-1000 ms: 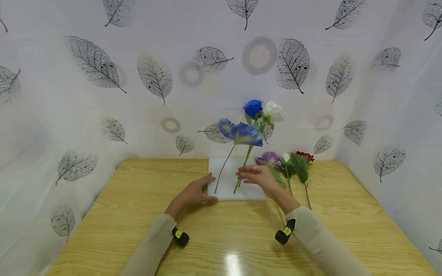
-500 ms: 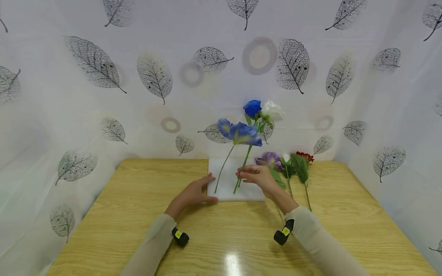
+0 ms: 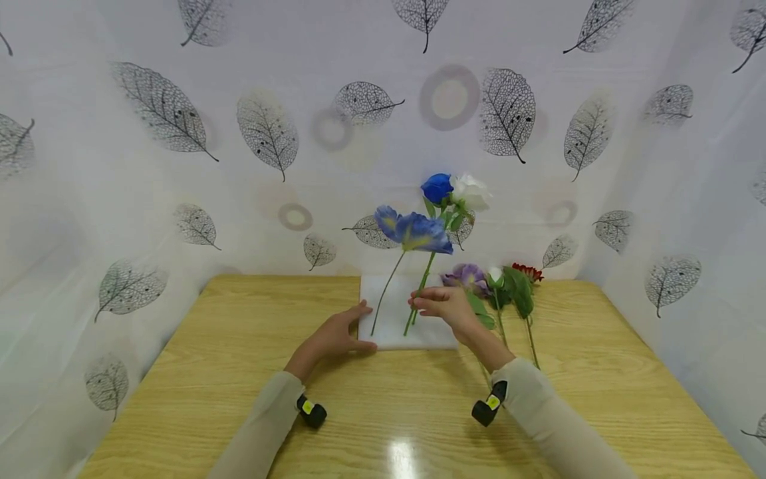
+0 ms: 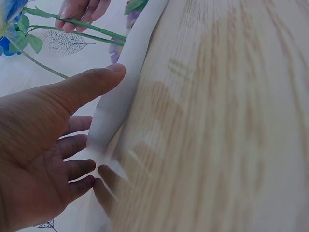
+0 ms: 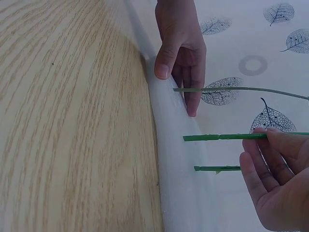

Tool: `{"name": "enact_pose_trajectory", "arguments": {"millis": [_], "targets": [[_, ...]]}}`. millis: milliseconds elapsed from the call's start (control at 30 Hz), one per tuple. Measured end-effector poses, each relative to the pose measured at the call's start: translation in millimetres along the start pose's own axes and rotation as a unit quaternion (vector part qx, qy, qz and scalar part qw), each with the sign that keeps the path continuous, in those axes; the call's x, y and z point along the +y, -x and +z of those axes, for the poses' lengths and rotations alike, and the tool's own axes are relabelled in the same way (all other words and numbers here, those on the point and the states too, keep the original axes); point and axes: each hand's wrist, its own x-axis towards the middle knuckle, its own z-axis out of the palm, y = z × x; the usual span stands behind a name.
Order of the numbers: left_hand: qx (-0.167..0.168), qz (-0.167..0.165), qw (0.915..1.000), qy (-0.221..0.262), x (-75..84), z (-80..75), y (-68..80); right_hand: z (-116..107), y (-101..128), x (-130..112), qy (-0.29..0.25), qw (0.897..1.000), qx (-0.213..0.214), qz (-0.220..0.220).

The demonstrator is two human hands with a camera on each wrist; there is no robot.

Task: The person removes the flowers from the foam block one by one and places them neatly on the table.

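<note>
A white foam slab (image 3: 389, 339) lies on the table, and several stemmed flowers stand in it. At its left side my left hand (image 3: 335, 332) touches the slab, thumb toward the front edge and fingers spread. One thin stem bears a blue-and-yellow flower (image 3: 419, 233) and stands without a hand on it. Behind that rise a blue rose (image 3: 437, 189) and a white rose (image 3: 471, 192) on green stems. My right hand (image 3: 445, 307) pinches one green stem (image 5: 227, 137) between thumb and fingertips; which rose it bears I cannot tell. A second green stem (image 5: 217, 168) stands beside it.
To the right of the slab lie a purple flower (image 3: 469, 276), a white bud (image 3: 495, 277) and a red flower (image 3: 527, 271) with leaves and long stems. A leaf-patterned curtain (image 3: 323, 53) surrounds the wooden table (image 3: 251, 426) at the back and sides.
Both hands keep their places. The white rose's head has shifted slightly left, closer to the blue rose. The right wrist has moved a little left.
</note>
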Motion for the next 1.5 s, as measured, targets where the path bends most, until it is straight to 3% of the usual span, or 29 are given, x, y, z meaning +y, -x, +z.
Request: {"name": "enact_pose_trajectory", "arguments": {"millis": [667,1500], "targets": [[-0.004,-0.002,1.0,0.004,-0.8,-0.4,-0.5,3.4,0.6,-2.1,0.011,1.0,0.021,-0.002],[-0.002,-0.003,1.0,-0.001,0.9,-0.8,0.8,-1.4,4.7,-10.1,0.033,0.999,-0.001,-0.021]]}}
